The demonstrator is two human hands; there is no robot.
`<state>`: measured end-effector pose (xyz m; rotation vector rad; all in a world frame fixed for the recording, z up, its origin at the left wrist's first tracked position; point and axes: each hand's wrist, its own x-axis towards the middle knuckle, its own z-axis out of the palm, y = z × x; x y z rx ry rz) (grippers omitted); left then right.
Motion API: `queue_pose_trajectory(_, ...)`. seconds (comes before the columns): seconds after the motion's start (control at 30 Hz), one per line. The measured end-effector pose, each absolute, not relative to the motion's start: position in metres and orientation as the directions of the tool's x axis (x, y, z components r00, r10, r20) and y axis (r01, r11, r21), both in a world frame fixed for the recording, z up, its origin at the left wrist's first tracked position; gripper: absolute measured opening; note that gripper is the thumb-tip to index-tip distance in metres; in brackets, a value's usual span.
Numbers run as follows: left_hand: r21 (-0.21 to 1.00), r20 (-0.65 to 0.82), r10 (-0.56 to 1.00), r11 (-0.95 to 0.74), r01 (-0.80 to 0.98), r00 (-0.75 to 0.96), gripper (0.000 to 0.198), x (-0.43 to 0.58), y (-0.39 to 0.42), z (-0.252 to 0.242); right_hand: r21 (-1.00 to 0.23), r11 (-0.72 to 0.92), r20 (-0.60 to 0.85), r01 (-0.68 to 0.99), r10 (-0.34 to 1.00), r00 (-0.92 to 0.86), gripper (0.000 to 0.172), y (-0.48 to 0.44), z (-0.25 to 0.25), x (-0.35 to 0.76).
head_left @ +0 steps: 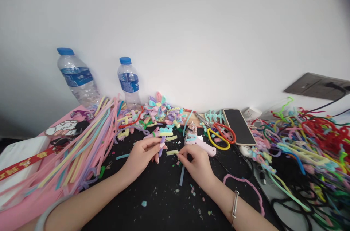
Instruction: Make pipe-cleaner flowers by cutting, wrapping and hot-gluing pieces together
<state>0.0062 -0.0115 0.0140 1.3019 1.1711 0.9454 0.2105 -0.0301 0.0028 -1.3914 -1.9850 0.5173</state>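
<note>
My left hand (pixel 146 152) pinches a small piece of pipe cleaner work (pixel 166 132), with a looped light-blue top, a yellow band and a purple stem. Opposite it, my right hand (pixel 195 160) has its thumb and fingertips closed on the end of a short pale-yellow strip (pixel 172 152). The two hands are apart over the black mat. A blue strip (pixel 182 175) lies just below my right fingertips. Behind my right hand rests a pale pink glue gun (pixel 201 146).
Long pastel pipe cleaners (pixel 79 143) lie at left, near two bottles (pixel 79 78) (pixel 129 82). Red-and-yellow-handled scissors (pixel 218 138) and a phone (pixel 239 127) are behind my right hand. A colourful tangle (pixel 308 151) with black cords fills the right.
</note>
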Motion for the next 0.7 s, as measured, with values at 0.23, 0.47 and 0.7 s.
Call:
queue_pose_trajectory(0.23,0.992,-0.098,0.971,0.076,0.104,0.218,0.027,0.004,-0.011,0.007,-0.350,0.260,0.478,0.900,0.876,-0.067,0.027,-0.024,0.012,0.225)
queue_pose_trajectory(0.47,0.993,-0.096,0.975,0.080,0.088,0.200,0.027,0.004,-0.012,0.009,-0.148,-0.022,0.254,0.989,0.965,0.060,0.045,-0.014,0.007,0.237)
queue_pose_trajectory(0.7,0.990,-0.129,0.978,0.116,0.083,0.167,0.029,0.001,-0.006,0.010,-0.204,-0.010,0.186,0.979,0.981,0.049,0.020,-0.008,0.010,0.247)
